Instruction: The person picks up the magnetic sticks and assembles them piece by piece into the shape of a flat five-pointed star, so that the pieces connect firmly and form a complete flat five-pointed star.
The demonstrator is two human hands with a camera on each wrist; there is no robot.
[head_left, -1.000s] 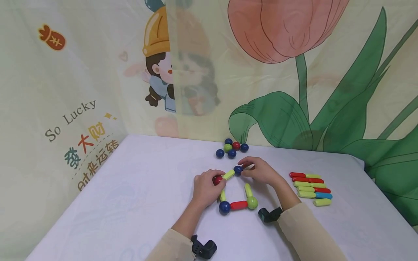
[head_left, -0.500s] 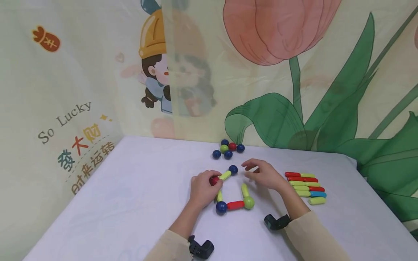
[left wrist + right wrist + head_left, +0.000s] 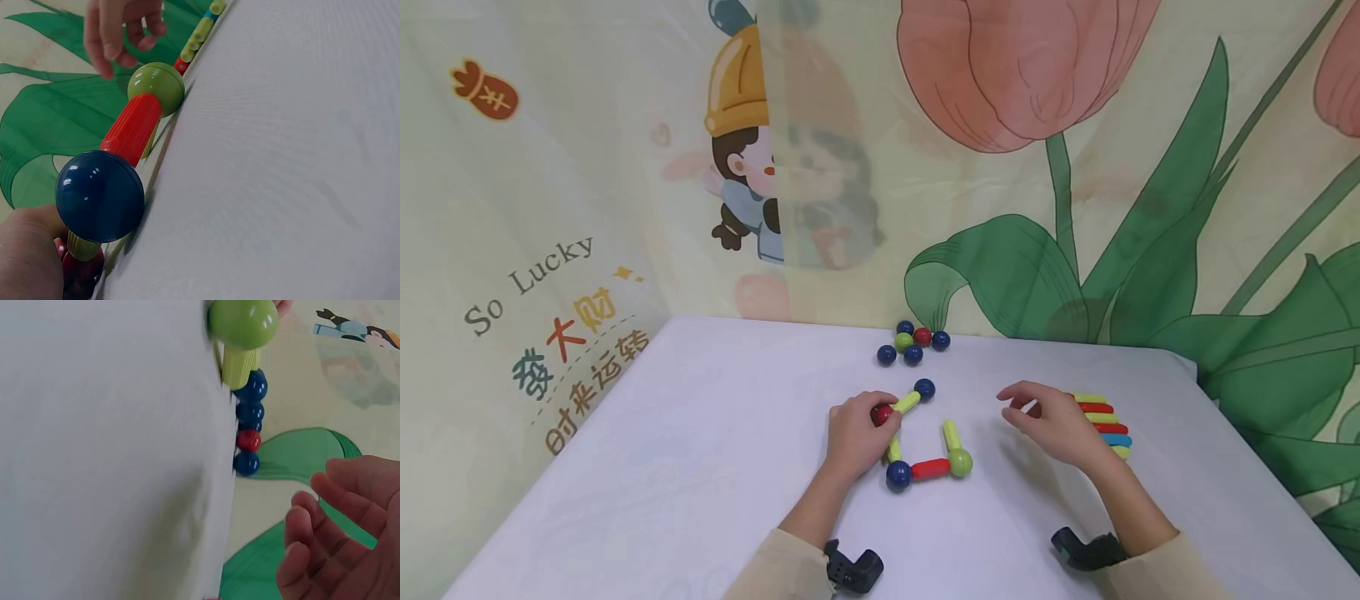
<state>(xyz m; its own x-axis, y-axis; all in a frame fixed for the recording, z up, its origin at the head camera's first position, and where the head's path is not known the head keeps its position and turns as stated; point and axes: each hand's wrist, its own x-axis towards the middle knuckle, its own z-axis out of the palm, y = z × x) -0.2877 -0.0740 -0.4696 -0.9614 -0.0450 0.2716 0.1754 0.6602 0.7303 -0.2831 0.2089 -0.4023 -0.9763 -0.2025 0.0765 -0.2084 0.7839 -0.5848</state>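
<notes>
My left hand grips a red ball at the left corner of a ball-and-rod frame. From that ball a yellow-green rod leads to a blue ball. Another yellow-green rod runs to a near blue ball, then a red rod reaches a green ball. A yellow-green rod sticks out from the green ball, its far end free. My right hand, loosely curved and holding nothing, hovers beside a row of coloured rods, partly hiding them.
Several loose balls, blue, red and green, sit at the back of the white-covered table. A printed curtain hangs behind the table's back edge. Each wrist wears a black camera.
My right hand has let go of the far blue ball and moved right to the row of rods. My left hand keeps hold of the red ball. The head view has shifted slightly.
</notes>
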